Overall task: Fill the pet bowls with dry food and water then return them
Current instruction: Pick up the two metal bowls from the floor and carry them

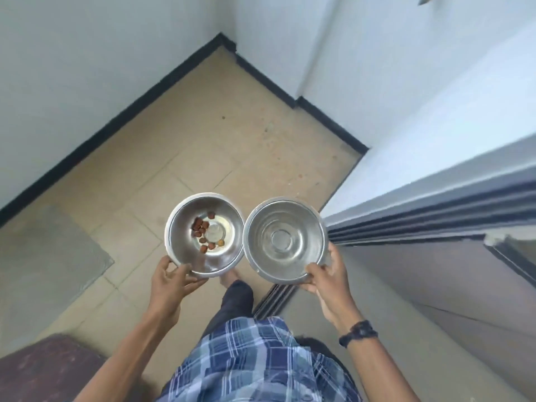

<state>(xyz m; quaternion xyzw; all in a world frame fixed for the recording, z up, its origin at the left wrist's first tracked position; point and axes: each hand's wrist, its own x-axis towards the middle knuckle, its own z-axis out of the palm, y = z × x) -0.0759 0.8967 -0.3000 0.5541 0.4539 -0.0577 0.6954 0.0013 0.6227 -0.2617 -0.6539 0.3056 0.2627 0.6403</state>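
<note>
The person stands on a beige tiled floor in a narrow corner, white walls meeting it along a black skirting strip. To the right runs a grey sliding-door frame with its track at floor level. A grey mat lies at the left. The left hand curls around the near rim of a steel bowl holding a few brown kibble pieces. The right hand clasps a second steel bowl, rims touching; it looks to hold clear water, though the glare makes that uncertain. A dark watch sits on the right wrist.
</note>
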